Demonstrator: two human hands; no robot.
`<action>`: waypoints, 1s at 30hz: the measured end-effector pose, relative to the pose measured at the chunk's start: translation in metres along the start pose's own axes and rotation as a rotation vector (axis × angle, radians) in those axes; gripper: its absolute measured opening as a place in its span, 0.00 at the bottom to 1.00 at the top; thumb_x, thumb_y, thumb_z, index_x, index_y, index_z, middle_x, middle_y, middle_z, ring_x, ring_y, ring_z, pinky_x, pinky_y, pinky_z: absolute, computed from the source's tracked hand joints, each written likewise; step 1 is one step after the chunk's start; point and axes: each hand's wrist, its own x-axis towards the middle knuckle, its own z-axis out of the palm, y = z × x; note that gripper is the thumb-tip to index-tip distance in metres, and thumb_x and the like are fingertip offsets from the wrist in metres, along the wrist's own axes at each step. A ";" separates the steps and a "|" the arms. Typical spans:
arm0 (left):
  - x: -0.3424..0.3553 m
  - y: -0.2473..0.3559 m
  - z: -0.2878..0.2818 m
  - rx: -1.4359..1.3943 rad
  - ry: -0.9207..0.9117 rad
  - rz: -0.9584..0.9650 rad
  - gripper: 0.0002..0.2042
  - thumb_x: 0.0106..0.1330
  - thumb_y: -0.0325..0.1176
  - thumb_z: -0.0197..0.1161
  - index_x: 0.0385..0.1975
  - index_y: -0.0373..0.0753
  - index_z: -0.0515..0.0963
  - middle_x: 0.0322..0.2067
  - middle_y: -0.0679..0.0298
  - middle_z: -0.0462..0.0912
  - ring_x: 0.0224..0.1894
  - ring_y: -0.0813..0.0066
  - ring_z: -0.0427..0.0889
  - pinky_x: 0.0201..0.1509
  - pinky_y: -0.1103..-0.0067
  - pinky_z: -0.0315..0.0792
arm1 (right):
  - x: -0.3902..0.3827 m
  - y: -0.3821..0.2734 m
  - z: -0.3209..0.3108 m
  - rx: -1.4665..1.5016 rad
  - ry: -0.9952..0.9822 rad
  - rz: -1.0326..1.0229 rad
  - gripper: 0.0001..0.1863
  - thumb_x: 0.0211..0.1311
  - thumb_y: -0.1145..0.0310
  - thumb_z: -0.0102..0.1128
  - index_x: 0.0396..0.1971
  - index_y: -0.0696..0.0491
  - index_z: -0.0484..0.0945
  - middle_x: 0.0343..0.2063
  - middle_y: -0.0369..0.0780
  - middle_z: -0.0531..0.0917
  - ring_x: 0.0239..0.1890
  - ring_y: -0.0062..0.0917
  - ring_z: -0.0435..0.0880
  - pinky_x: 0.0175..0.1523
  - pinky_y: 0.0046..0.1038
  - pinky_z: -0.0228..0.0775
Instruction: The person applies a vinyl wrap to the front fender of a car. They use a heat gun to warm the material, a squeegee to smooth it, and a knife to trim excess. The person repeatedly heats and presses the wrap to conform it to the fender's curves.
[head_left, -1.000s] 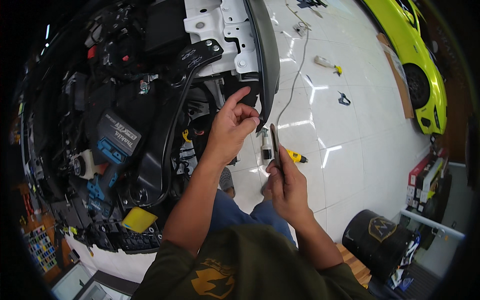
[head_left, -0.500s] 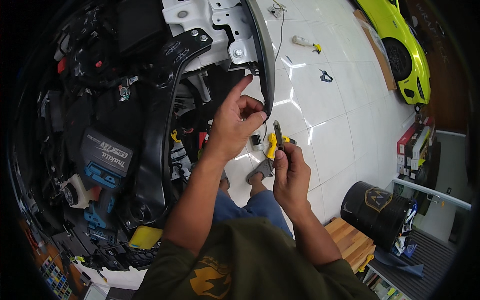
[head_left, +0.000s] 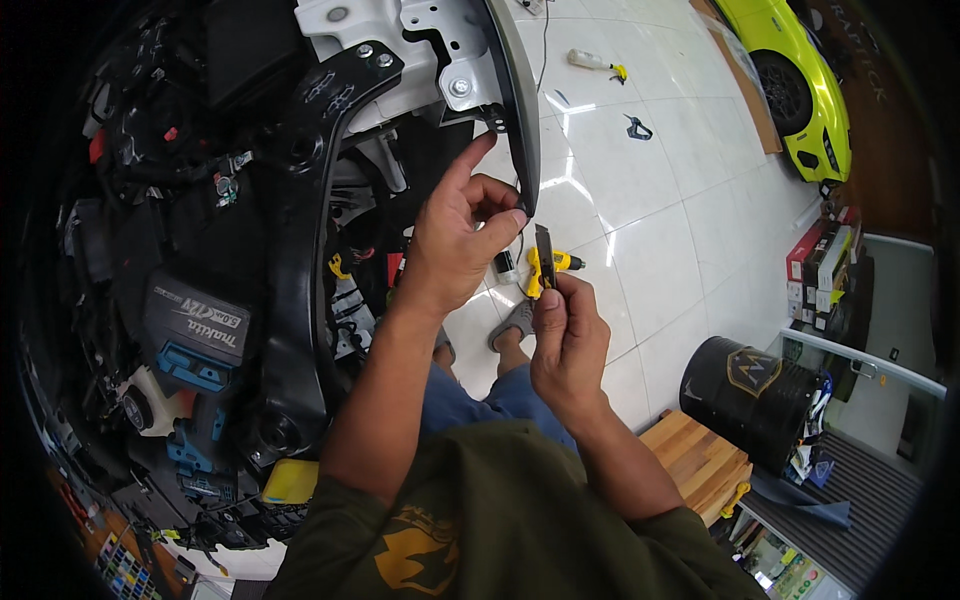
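I've L hand point(head_left: 450, 240) pinching fender point(head_left: 520, 105) tip, R hand point(head_left: 572, 335) gripping knife point(head_left: 544, 255) nearby; a slip cd nick fender or L hand.

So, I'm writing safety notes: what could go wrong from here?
The slim dark tool in the right hand points up near the left hand; a slip might nick it. The tool could also scratch the nearby grey panel. The blue-black power tool resting in the engine bay might slide if bumped.
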 end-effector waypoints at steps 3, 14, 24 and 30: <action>0.000 -0.002 0.001 -0.017 0.006 0.008 0.36 0.57 0.21 0.62 0.66 0.29 0.55 0.31 0.65 0.79 0.34 0.83 0.75 0.43 0.84 0.68 | 0.000 0.004 0.001 0.008 -0.006 0.016 0.10 0.68 0.72 0.50 0.45 0.60 0.73 0.21 0.44 0.78 0.21 0.27 0.77 0.29 0.26 0.68; 0.000 -0.005 0.000 -0.015 -0.001 0.022 0.36 0.57 0.21 0.63 0.66 0.30 0.55 0.31 0.66 0.78 0.34 0.84 0.73 0.42 0.85 0.68 | -0.002 0.002 0.010 0.098 0.014 -0.005 0.12 0.65 0.76 0.52 0.46 0.61 0.73 0.29 0.46 0.80 0.26 0.27 0.80 0.34 0.26 0.72; -0.001 -0.002 0.001 0.025 0.014 0.006 0.35 0.57 0.21 0.62 0.66 0.30 0.56 0.31 0.66 0.78 0.32 0.85 0.72 0.41 0.86 0.68 | -0.005 0.004 0.011 0.067 0.028 -0.040 0.13 0.64 0.75 0.54 0.47 0.62 0.73 0.32 0.48 0.81 0.29 0.30 0.81 0.35 0.28 0.72; -0.001 -0.002 0.002 0.021 0.018 0.014 0.34 0.57 0.21 0.62 0.65 0.30 0.57 0.31 0.66 0.78 0.32 0.85 0.72 0.41 0.85 0.68 | -0.005 0.006 0.012 0.079 0.021 -0.032 0.13 0.64 0.75 0.54 0.47 0.62 0.72 0.32 0.48 0.81 0.29 0.30 0.81 0.35 0.27 0.73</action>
